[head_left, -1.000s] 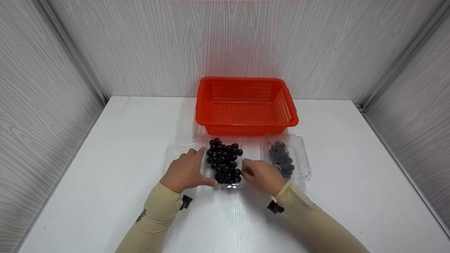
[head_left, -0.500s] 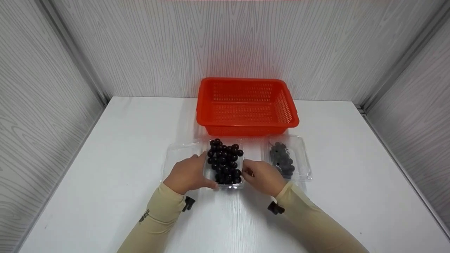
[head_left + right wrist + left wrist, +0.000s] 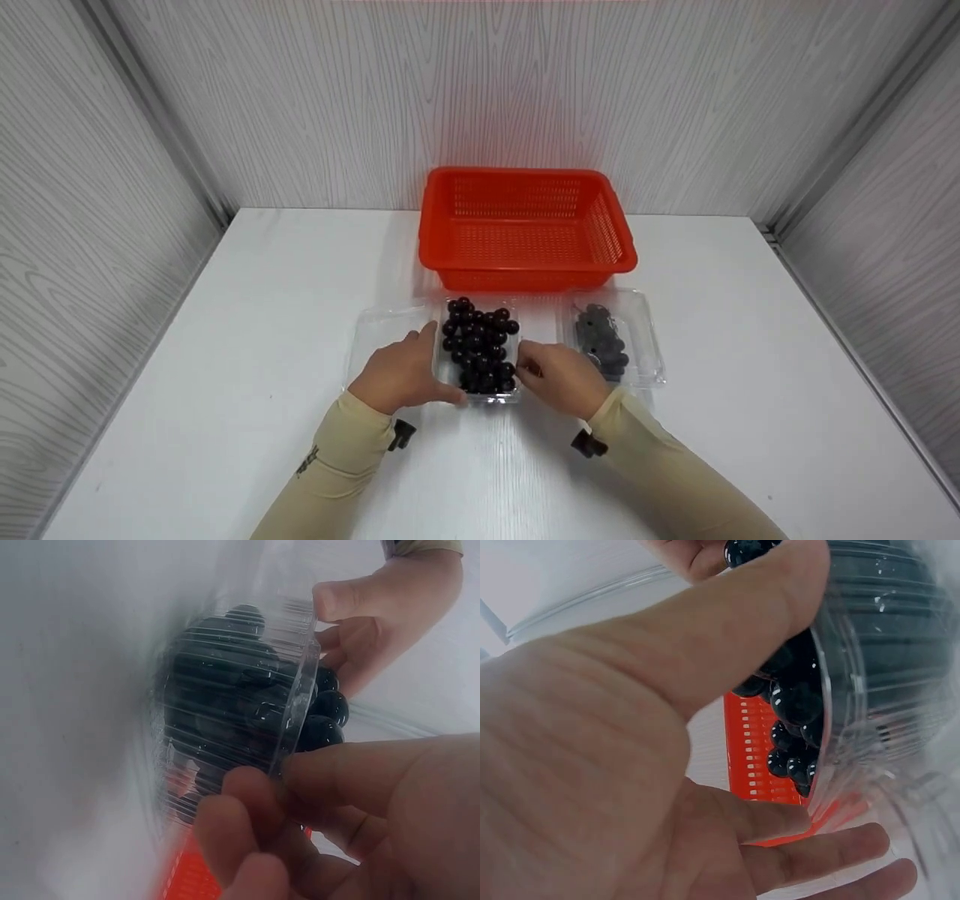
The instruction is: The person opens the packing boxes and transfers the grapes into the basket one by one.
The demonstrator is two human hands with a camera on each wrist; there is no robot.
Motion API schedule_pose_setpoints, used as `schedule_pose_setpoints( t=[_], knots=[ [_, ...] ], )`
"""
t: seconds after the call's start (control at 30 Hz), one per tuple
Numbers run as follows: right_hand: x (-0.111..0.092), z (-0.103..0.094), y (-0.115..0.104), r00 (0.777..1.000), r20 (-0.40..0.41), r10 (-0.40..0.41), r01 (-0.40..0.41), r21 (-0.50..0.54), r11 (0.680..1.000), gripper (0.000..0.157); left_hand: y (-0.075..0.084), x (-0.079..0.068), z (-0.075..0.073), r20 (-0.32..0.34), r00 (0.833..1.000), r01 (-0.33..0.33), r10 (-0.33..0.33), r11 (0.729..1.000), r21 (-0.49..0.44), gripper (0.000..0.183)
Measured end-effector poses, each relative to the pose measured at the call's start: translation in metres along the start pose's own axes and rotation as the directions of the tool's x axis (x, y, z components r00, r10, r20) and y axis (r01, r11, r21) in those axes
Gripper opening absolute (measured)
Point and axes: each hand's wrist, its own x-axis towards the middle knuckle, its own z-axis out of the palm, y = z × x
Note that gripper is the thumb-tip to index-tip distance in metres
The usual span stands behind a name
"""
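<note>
A clear plastic clamshell box (image 3: 491,400) holds a heap of dark grapes (image 3: 480,341) in the middle of the table. My left hand (image 3: 401,375) lies along the box's left side, over its hinged lid (image 3: 379,326). In the left wrist view the left thumb (image 3: 727,622) touches the box's rim, and the other fingers reach out straight. On the right side, my right hand (image 3: 559,375) pinches the rim between thumb and curled fingers, as the right wrist view shows. The box's ribbed wall (image 3: 225,690) appears there, with the grapes behind it.
Behind the box stands a red plastic basket (image 3: 529,277) with slotted walls. To the right, a second clear plastic box (image 3: 641,337) has grey-looking grapes (image 3: 600,341) under clear plastic. White panels rise behind and at both sides of the white table (image 3: 240,337).
My left hand has shifted very slightly toward me, its fingers a little lower along the box. The right hand and the grapes look the same.
</note>
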Motion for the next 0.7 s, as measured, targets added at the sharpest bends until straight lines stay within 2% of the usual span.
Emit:
schedule_pose_setpoints(
  t=[0.13, 0.5, 0.7],
  knots=[
    [-0.0005, -0.0002, -0.0004, 1.0, -0.001, -0.001, 0.001, 0.001, 1.0, 0.015, -0.0009, -0.0004, -0.0013, 0.029, 0.999, 0.042, -0.042, 0.999, -0.001, 0.119],
    [-0.0008, 0.0004, -0.0009, 1.0, -0.021, -0.015, 0.015, -0.017, 1.0, 0.016, -0.0005, -0.0013, 0.0005, 0.02, 1.0, 0.0, 0.0, 0.999, 0.032, 0.115],
    [-0.0005, 0.0006, -0.0008, 1.0, -0.021, -0.02, 0.02, -0.018, 1.0, 0.016, 0.0, 0.001, 0.0036, 0.005, 1.0, 0.005, -0.006, 0.998, 0.055, 0.118]
  ],
)
